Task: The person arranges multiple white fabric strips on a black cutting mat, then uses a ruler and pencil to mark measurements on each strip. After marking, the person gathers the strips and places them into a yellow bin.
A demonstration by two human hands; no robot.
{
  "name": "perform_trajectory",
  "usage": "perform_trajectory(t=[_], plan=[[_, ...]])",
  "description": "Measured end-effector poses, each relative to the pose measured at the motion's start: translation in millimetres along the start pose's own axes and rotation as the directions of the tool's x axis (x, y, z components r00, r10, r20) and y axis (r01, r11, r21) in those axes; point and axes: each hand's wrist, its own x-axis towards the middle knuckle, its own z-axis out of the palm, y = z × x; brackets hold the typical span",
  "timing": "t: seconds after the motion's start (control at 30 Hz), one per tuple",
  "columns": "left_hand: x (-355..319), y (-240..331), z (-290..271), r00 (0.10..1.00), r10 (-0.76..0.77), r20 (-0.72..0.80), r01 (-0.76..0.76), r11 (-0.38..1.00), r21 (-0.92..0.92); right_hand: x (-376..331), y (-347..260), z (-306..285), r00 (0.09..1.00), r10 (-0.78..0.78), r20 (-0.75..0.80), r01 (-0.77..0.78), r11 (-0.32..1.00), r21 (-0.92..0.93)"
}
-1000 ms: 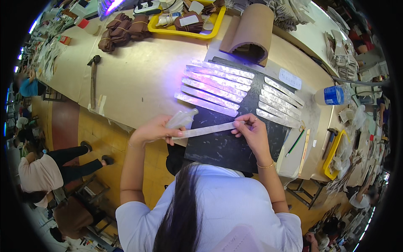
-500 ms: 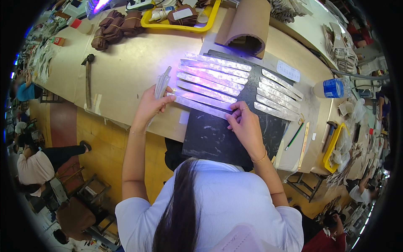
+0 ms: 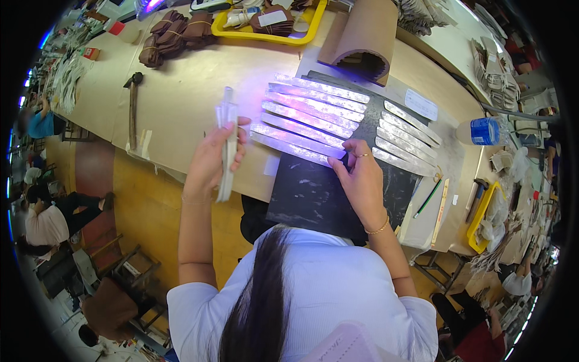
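My left hand (image 3: 212, 154) is closed round a bundle of thin silvery strips (image 3: 226, 172), held upright over the table's near edge and slightly blurred. To its right, several flat, mottled silver strips (image 3: 313, 112) lie fanned side by side on a black board (image 3: 307, 196). At the right end of the nearest strip (image 3: 289, 143) is my right hand (image 3: 362, 181). Its thumb touches or nearly touches the strip's end, and the forefinger is apart from the thumb. A second row of similar strips (image 3: 408, 136) lies farther right on the board.
A hammer (image 3: 132, 111) lies at left. Behind are brown bundles (image 3: 175, 37), a yellow tray (image 3: 298, 40) and a cardboard tube (image 3: 368, 36). At right are a blue-labelled jar (image 3: 479, 131), a green pencil (image 3: 427, 199), a wooden ruler (image 3: 440, 211) and another hammer (image 3: 476, 199).
My left hand has let go of the nearest strip's left end and drawn back, turning its bundle upright. My right thumb and forefinger have parted at the strip's right end.
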Motion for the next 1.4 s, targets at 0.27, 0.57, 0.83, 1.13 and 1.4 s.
perform_trajectory(t=[0.27, 0.57, 0.83, 1.13, 1.4], plan=[[-27, -21, 52, 0.928, -0.176, 0.329, 0.197, 0.980, -0.034, 13, -29, 0, 0.985, -0.161, 0.055, 0.103, 0.820, 0.563], [-26, -30, 95, 0.966, -0.108, 0.235, 0.053, 0.972, 0.228, -4, -2, -1, 0.950, 0.015, 0.311, -0.269, 0.541, 0.797], [-21, -33, 79, 0.848, -0.360, 0.389, 0.231, 0.912, 0.339, -27, 29, -32, 0.906, 0.048, 0.419, -0.411, 0.327, 0.851], [-27, -36, 91, 0.918, -0.269, 0.290, 0.046, 0.800, 0.598, -43, 34, -18, 0.856, 0.147, 0.496, -0.514, 0.337, 0.789], [-8, -4, 19, 0.868, -0.383, 0.317, 0.068, 0.724, 0.687, -44, 27, 0, 0.939, 0.126, 0.320, -0.317, 0.678, 0.663]])
